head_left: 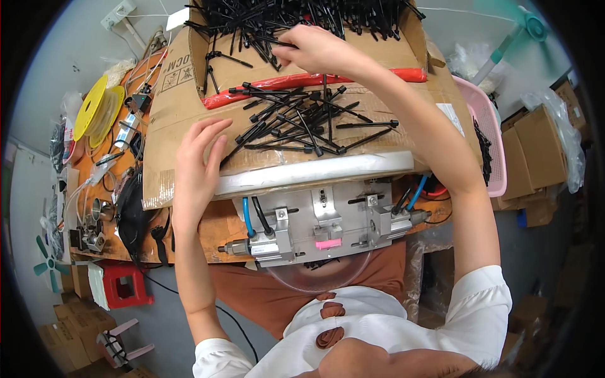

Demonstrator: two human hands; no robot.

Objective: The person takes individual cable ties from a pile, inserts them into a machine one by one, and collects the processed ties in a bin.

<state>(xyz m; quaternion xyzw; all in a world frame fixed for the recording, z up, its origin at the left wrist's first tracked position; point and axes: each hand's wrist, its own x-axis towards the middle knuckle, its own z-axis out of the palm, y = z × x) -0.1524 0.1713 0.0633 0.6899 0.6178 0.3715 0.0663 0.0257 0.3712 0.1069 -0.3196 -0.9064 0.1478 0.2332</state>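
Observation:
My left hand (200, 157) is open beside a loose pile of thin black plastic rods with thicker ends (296, 123), its fingers apart and nothing seen in them. Farther off, my right hand (309, 50) reaches over the cardboard box (179, 69), which holds a heap of the same black rods (372, 19). The fingers of that hand are closed around one black rod (280, 43), partly hidden by them. Red tape (315, 80) runs along the box's inner fold, between the heap and the loose pile.
A metal fixture (315, 217) with blue and black hoses and a pink piece stands at the near table edge, behind a white padded strip (315, 170). A clear bowl (321, 274) sits below. On the right is a pink basket (498, 138); on the left, a yellow spool (91, 107).

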